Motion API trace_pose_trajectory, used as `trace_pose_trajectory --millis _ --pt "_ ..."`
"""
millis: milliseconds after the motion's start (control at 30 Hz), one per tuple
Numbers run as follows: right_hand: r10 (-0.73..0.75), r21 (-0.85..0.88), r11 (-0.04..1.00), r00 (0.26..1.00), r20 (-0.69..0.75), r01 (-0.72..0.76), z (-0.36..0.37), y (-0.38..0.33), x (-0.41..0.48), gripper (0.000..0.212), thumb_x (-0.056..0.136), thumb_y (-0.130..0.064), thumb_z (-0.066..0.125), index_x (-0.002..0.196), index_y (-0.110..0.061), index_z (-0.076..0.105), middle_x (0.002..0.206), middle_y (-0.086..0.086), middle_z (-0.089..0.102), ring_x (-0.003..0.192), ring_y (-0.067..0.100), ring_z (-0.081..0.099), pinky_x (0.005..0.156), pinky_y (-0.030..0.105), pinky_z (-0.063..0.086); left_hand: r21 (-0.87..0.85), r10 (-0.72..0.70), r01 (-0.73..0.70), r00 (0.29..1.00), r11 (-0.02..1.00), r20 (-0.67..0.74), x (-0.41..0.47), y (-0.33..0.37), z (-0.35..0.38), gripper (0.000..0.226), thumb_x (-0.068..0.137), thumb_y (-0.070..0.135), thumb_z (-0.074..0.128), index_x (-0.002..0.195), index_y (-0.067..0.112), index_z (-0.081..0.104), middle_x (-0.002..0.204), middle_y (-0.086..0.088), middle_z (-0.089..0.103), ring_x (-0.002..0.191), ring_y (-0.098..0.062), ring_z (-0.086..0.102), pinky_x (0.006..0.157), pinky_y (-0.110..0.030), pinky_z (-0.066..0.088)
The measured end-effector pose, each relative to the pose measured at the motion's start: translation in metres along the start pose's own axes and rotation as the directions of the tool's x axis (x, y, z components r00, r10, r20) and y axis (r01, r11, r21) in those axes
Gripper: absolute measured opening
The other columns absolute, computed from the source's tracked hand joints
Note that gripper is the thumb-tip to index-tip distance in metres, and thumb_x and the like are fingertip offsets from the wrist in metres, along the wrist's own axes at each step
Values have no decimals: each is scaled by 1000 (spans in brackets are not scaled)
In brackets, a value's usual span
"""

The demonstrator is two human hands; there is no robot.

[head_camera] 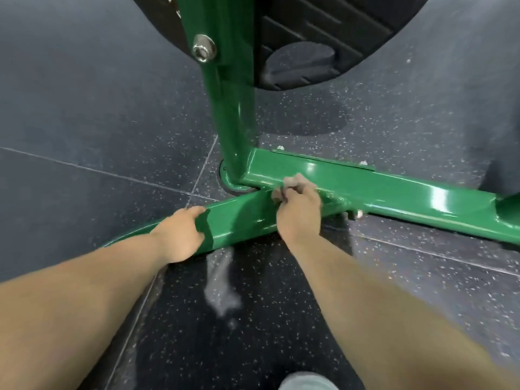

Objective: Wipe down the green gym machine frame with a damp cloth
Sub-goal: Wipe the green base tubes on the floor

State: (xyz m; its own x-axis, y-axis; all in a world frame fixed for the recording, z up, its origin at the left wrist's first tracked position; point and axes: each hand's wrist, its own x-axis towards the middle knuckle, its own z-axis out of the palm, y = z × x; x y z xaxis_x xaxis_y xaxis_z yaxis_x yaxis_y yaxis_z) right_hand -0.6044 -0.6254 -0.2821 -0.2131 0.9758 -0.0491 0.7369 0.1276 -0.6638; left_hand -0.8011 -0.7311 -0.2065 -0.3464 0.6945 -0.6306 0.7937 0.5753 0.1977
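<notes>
The glossy green machine frame (394, 192) has an upright post rising from a floor joint, a long base bar running right, and a curved foot bar reaching toward the lower left. My left hand (180, 235) grips the curved foot bar, fingers wrapped over its top. My right hand (298, 212) holds a small bunched grey-white cloth (292, 182) pressed against the joint where the foot bar meets the base bar. Most of the cloth is hidden inside my fist.
Dark speckled rubber floor tiles (84, 136) lie all around, with a pale smear (222, 285) just below the foot bar. A black ribbed weight plate (323, 38) hangs at the top beside the post, near a silver bolt (203, 47). A grey shoe tip (306, 382) shows at the bottom edge.
</notes>
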Motion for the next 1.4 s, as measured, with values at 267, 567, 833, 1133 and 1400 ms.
trace_pose_trajectory --millis 267,567,833,1133,1400 --pt "-325 -92 901 800 504 424 29 -51 -29 53 99 -23 49 151 -19 38 136 3 44 124 24 41 105 41 45 361 -71 49 996 931 50 19 -19 24 92 97 42 55 154 29 -15 164 -9 -10 150 -35 9 113 -48 34" --pt "-213 -294 899 910 355 325 15 -30 -11 59 98 -18 49 154 -23 31 163 -1 19 137 26 33 118 40 28 379 55 -69 997 923 47 44 42 16 103 87 54 64 156 24 -7 156 -19 28 134 -36 43 100 -46 47" --pt "192 -339 925 981 34 -170 -64 75 18 60 99 -15 50 153 -34 32 161 -11 22 139 28 28 114 36 31 367 336 -301 941 880 -33 32 63 47 79 99 36 52 157 23 0 164 -4 -12 151 -25 -2 120 -49 19" --pt "-74 -375 915 977 201 147 -56 61 21 56 97 -14 45 152 -27 36 162 -10 25 131 26 35 113 35 29 337 526 -483 849 808 -45 63 151 50 75 98 36 55 156 14 13 165 -3 -1 151 -19 2 120 -30 9" --pt "496 -446 767 867 -46 -462 -152 166 44 78 90 -5 54 156 -30 22 164 -9 13 146 26 21 116 38 28 414 482 -451 876 790 35 60 155 53 77 100 33 50 157 17 0 164 -4 -12 151 -19 -6 120 -33 17"
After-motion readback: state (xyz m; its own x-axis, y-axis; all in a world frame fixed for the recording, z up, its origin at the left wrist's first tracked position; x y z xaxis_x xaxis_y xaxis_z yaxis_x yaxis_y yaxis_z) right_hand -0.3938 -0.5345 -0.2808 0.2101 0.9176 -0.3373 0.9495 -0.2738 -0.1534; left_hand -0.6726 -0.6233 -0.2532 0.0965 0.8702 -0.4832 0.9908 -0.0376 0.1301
